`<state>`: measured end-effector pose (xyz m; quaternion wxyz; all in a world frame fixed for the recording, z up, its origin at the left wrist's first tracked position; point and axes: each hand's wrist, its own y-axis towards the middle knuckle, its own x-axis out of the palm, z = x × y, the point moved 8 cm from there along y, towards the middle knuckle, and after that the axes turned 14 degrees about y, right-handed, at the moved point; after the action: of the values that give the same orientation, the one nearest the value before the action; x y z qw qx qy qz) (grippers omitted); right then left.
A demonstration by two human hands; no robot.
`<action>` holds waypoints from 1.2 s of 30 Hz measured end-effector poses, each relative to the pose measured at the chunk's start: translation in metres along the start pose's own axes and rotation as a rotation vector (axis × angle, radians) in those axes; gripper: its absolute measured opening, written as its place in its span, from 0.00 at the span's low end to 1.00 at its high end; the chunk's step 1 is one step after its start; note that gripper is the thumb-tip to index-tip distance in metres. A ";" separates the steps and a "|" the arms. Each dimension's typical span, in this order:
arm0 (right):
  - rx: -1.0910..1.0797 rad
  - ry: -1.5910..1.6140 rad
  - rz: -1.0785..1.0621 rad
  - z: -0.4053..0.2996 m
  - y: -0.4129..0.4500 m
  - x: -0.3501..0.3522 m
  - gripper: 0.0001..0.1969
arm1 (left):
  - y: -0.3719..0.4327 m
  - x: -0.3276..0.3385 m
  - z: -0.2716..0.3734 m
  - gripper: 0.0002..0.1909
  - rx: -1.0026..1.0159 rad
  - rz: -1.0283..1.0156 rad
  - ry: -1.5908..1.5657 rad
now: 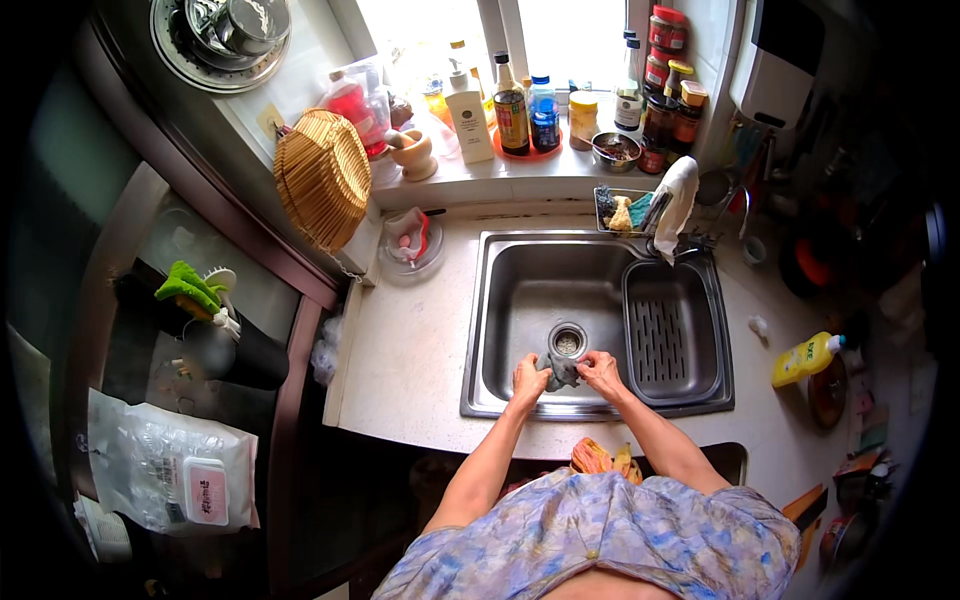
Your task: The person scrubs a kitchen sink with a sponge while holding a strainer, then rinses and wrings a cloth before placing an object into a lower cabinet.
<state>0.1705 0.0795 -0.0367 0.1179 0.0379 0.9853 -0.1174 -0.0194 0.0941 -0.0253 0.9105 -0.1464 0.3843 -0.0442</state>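
A crumpled grey cloth [561,373] hangs between my two hands, over the near part of a stainless steel sink [525,292]. My left hand [530,377] grips its left end, while my right hand [600,373] pinches the right end. Just beyond the cloth lies the round drain strainer [568,341]. To the right of my right hand is a smaller basin with a slotted drain tray [661,337]. The faucet, covered by a white cloth [679,199], stands at the sink's back right.
A yellow dish soap bottle [806,360] lies on the right of the counter [405,352]. At the back left sits a clear bowl [411,247]. A wire caddy [621,214] holds scrubbers behind the sink. Bottles, including a soy sauce bottle [511,112], line the windowsill. A bamboo basket [322,180] hangs left.
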 end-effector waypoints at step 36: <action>-0.020 0.229 -0.483 -0.102 -0.028 0.174 0.14 | -0.003 -0.170 -0.008 0.07 0.175 0.539 0.240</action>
<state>-0.0237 0.0851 0.0236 -0.0254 -0.1864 0.9739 -0.1273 -0.1438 0.1219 0.0868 0.8467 0.0461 0.5087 0.1491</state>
